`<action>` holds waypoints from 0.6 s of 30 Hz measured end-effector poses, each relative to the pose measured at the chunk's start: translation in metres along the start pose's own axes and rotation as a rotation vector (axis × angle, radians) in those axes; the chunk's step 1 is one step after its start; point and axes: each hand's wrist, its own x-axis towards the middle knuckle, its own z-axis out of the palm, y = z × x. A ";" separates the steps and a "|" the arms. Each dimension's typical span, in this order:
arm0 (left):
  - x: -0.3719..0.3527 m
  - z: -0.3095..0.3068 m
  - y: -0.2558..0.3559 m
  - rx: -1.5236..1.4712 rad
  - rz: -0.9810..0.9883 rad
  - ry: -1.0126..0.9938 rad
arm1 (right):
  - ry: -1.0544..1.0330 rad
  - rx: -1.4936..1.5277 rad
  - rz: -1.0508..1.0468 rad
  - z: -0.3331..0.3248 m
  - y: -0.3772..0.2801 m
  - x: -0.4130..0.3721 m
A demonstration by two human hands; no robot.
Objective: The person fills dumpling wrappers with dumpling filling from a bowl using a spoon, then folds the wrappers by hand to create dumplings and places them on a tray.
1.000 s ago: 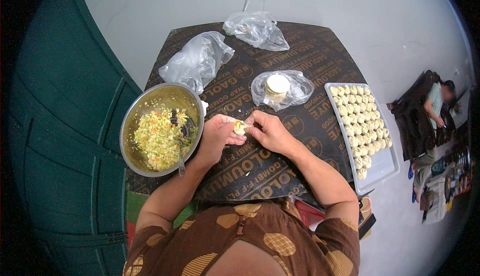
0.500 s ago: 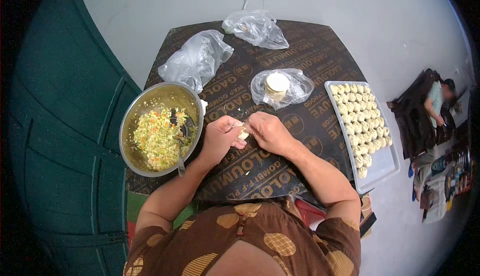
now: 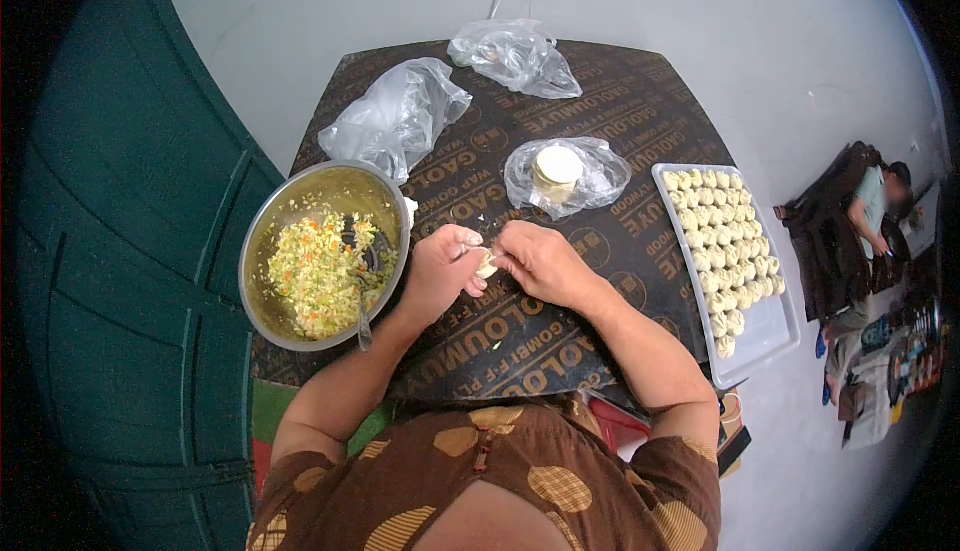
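Note:
Between my hands, over the middle of the dark printed table, is a small pale dumpling, partly covered by fingers. My left hand cups it from the left, fingers curled beneath. From the other side, the fingertips of my right hand pinch its edge. Left of my hands stands a metal bowl of chopped vegetable filling with orange and green bits. A spoon leans in it, handle over the near rim. To the right, a white tray carries rows of pleated dumplings.
A jar with a pale lid sits on a clear plastic bag beyond my hands. Two more plastic bags, one at the left and one at the back, lie on the table. Far right, a person sits.
My fingers have shifted slightly around the dumpling, with the right fingertips still at its edge. The whole view has moved a little; the bowl and tray stay in place.

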 end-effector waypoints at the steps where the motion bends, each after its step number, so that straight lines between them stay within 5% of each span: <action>1: 0.000 -0.001 0.002 -0.040 -0.024 0.005 | 0.016 -0.021 0.009 0.001 -0.001 0.000; 18: 0.001 -0.002 -0.005 -0.203 -0.012 0.064 | 0.072 -0.102 0.074 0.011 -0.003 -0.002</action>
